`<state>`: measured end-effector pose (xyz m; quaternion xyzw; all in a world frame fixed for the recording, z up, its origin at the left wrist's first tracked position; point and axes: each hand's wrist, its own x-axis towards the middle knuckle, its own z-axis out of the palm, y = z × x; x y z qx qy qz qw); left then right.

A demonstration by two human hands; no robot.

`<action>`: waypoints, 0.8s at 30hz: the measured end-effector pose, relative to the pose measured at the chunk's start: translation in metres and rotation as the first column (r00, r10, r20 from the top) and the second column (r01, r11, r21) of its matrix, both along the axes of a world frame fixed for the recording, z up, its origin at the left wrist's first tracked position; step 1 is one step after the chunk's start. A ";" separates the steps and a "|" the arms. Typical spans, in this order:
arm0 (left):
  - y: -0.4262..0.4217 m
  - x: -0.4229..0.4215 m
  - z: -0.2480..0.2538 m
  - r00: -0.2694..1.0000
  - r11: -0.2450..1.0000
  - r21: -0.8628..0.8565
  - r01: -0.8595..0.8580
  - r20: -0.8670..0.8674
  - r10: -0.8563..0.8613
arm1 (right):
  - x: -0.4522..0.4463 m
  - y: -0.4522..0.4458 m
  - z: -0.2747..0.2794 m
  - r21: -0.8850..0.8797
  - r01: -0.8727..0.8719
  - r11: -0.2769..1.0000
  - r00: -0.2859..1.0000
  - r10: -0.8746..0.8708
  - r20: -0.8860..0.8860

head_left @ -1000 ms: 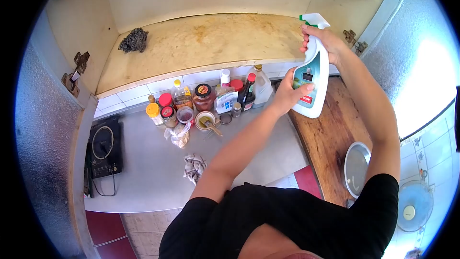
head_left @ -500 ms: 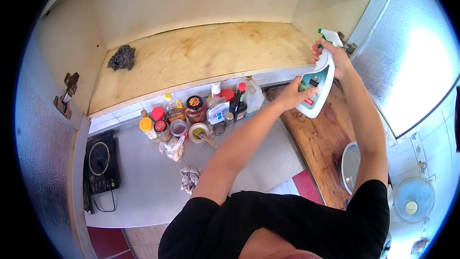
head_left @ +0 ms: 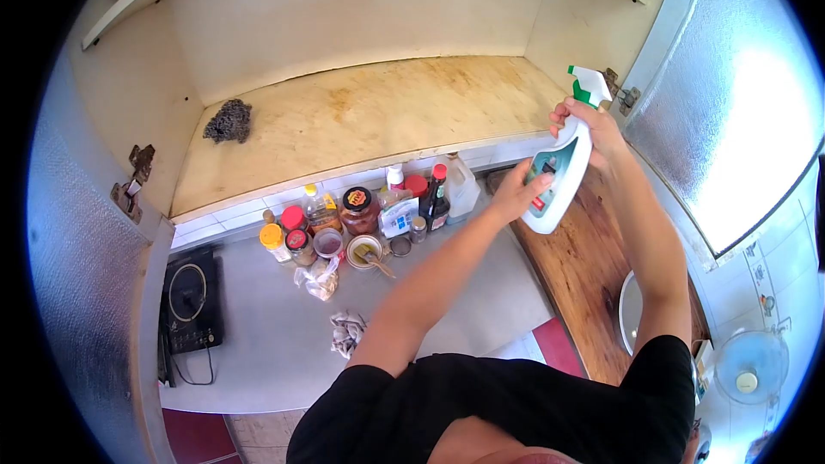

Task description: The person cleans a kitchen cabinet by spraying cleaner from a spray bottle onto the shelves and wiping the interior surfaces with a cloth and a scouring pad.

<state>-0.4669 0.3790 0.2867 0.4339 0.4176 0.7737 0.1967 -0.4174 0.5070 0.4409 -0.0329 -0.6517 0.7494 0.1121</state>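
A white spray bottle (head_left: 569, 191) with a green-and-white trigger head and a teal label is held up at the right, in front of the cabinet shelf. My right hand (head_left: 596, 126) wraps around its neck just under the head. Lower down, my left hand (head_left: 518, 194) grips the side of the bottle, thumb lying over the label. On the stained cabinet shelf (head_left: 387, 107), a grey steel wool scourer (head_left: 229, 121) lies at the left end, apart from both hands.
Below the shelf, several jars and bottles crowd the grey counter, including a dark sauce bottle (head_left: 437, 198) and a bowl with a brush (head_left: 365, 252). A crumpled cloth (head_left: 347, 332), an induction cooker (head_left: 191, 299), a wooden board (head_left: 567, 262) and open glass doors (head_left: 730, 103) surround them.
The spray bottle and both hands have shifted slightly down and left in view, still gripping it. The surrounding scene sits a little lower, as the camera has tilted upward.
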 end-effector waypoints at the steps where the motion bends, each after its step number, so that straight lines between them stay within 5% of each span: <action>1: -0.006 -0.003 0.001 0.998 1.000 -0.014 0.020 0.057 -0.019 | -0.005 -0.005 -0.001 0.012 0.069 0.998 0.997 -0.070 0.020; 5: -0.024 -0.013 0.009 0.999 0.999 0.040 0.001 0.045 -0.003 | 0.003 -0.067 0.030 -0.179 -0.018 0.984 0.997 0.003 -0.082; 8: -0.031 -0.008 0.015 0.989 0.979 0.158 -0.131 -0.049 0.141 | -0.009 -0.073 0.047 0.120 -0.215 0.969 0.974 0.222 -0.053; 9: -0.039 -0.006 0.019 0.998 0.991 0.113 -0.067 -0.009 0.068 | -0.010 -0.084 0.059 0.260 -0.213 0.942 0.973 0.228 -0.031; 10: -0.046 -0.004 0.021 0.999 0.998 0.069 0.001 0.036 -0.004 | -0.014 -0.097 0.070 0.411 -0.211 0.887 0.972 0.235 -0.008; 11: -0.043 -0.008 0.007 0.982 0.983 0.036 -0.179 -0.046 0.181 | -0.019 -0.109 0.081 0.551 -0.203 0.809 0.972 0.233 0.016; 13: -0.062 0.004 -0.010 0.981 0.983 -0.043 -0.180 -0.084 0.176 | -0.028 -0.136 0.105 0.799 -0.157 0.581 0.975 0.220 0.032; 16: -0.108 0.030 -0.040 0.996 0.981 -0.193 -0.026 -0.090 0.008 | -0.076 -0.155 0.104 0.962 0.232 0.142 0.951 0.173 -0.255; 20: -0.181 0.065 -0.064 0.972 0.882 -0.423 -0.207 -0.194 0.135 | -0.128 -0.182 0.097 0.955 0.288 0.070 0.942 0.157 -0.295; 24: -0.264 0.087 -0.010 0.810 0.794 -0.266 -0.546 -0.408 0.421 | -0.170 -0.196 0.086 0.947 0.322 -0.020 0.929 0.197 -0.312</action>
